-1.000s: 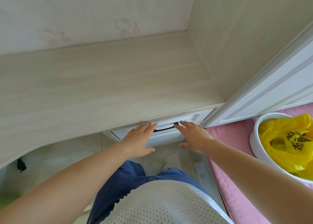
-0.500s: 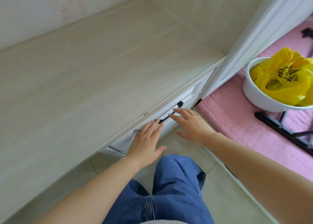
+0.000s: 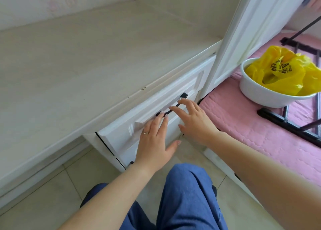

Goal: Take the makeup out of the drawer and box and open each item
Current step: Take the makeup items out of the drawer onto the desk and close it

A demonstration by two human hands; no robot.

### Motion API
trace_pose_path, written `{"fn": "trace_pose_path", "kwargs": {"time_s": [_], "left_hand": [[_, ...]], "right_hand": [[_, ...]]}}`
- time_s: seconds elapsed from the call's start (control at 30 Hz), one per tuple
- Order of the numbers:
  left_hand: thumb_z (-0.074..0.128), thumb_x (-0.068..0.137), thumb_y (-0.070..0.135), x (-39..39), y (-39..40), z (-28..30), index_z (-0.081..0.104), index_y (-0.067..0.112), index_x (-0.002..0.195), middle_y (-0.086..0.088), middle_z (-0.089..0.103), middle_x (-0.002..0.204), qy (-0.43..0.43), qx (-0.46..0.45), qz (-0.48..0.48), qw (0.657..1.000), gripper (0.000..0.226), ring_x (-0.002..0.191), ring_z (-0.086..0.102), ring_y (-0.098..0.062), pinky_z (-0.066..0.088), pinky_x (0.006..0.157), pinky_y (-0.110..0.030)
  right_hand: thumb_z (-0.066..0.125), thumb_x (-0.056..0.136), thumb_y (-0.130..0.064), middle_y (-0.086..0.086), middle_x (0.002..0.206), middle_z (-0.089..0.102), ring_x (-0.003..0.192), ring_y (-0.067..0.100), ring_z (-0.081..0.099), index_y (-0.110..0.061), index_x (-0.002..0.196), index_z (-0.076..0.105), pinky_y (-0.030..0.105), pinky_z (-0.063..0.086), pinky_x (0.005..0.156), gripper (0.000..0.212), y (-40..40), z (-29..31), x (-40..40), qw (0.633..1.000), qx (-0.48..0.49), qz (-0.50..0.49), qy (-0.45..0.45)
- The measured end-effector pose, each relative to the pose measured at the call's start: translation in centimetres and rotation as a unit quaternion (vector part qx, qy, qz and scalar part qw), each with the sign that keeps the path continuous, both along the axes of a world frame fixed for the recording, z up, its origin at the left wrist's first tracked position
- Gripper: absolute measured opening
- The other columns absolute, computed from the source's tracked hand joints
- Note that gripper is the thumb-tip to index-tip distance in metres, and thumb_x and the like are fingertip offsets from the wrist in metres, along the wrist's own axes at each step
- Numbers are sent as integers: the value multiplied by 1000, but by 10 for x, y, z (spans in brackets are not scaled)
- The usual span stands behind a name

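White panelled drawer (image 3: 156, 106) sits closed under pale wood-grain desktop (image 3: 78, 59), front flush with the frame. White round basin (image 3: 271, 95) holding crumpled yellow plastic bag (image 3: 284, 73) stands on pink quilted mat (image 3: 251, 125) to the right. Left hand (image 3: 154, 143), fingers straight, and right hand (image 3: 196, 122), fingers loosely spread, both reach the slim black bar handle (image 3: 175, 106), fingertips touching, neither gripping.

left hand (image 3: 154, 139) | fingertips now at drawer handle (image 3: 175, 106) | right hand (image 3: 194, 122) fingers spread wider
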State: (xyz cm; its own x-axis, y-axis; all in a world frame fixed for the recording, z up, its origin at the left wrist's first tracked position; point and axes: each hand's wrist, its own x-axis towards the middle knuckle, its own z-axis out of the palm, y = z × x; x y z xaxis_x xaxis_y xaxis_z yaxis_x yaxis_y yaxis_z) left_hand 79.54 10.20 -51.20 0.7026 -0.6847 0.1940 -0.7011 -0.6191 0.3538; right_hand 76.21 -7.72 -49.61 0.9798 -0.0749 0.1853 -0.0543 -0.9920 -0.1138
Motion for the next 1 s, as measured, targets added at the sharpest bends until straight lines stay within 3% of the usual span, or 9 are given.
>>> {"fn": "trace_pose_path", "kwargs": {"time_s": [0.13,0.23,0.33,0.47,0.63,0.87,1.0], "left_hand": [[31,85,64,-15,-1,-3,16,16,150,-1,5,159,33,-3,-40,999,82,144,19,-19,32,111,-35],[39,89,59,-30,-2,-4,7,23,151,3,-9,159,43,-3,-65,997,79,146,11,-18,31,111,-33],[38,87,61,-45,-4,-7,11,22,151,1,-6,159,36,-8,-76,996,80,145,17,-20,34,110,-34],[35,85,65,-66,-4,-8,17,20,150,-1,6,159,14,-19,-94,995,81,140,27,-23,25,110,-29],[31,84,68,-97,-6,-7,5,25,151,6,-6,159,39,-30,-126,991,83,146,11,-18,17,114,-29],[27,83,70,-131,-9,-4,-9,32,148,8,-12,158,51,-40,-148,987,84,147,0,-12,3,114,-23],[25,82,71,-148,-10,-1,-14,34,145,7,-12,158,60,-36,-158,985,83,147,0,-12,2,114,-22]], "right_hand": [[63,82,-14,9,147,31,138,29,30,-27,143,36,42,35,106,68,-3,6,-19,1000,4,1,20],[61,84,-11,9,148,30,139,28,29,-28,143,36,41,36,106,67,-6,10,-38,1000,7,-1,16],[60,83,-10,10,149,29,140,28,27,-29,143,36,41,33,109,67,-10,10,-57,1000,6,-2,13],[66,77,-6,14,144,37,135,32,36,-25,138,44,45,43,102,67,-13,5,-84,1000,21,-7,-1],[71,73,-8,16,140,42,131,35,41,-21,133,50,43,51,89,65,-16,0,-121,999,28,-16,-15],[71,79,-16,13,144,37,135,32,36,-24,136,46,43,49,95,63,-21,-6,-159,998,46,-35,-22],[71,80,-22,13,143,38,135,31,37,-25,134,46,44,44,101,60,-21,-9,-177,997,44,-46,-35]]}}
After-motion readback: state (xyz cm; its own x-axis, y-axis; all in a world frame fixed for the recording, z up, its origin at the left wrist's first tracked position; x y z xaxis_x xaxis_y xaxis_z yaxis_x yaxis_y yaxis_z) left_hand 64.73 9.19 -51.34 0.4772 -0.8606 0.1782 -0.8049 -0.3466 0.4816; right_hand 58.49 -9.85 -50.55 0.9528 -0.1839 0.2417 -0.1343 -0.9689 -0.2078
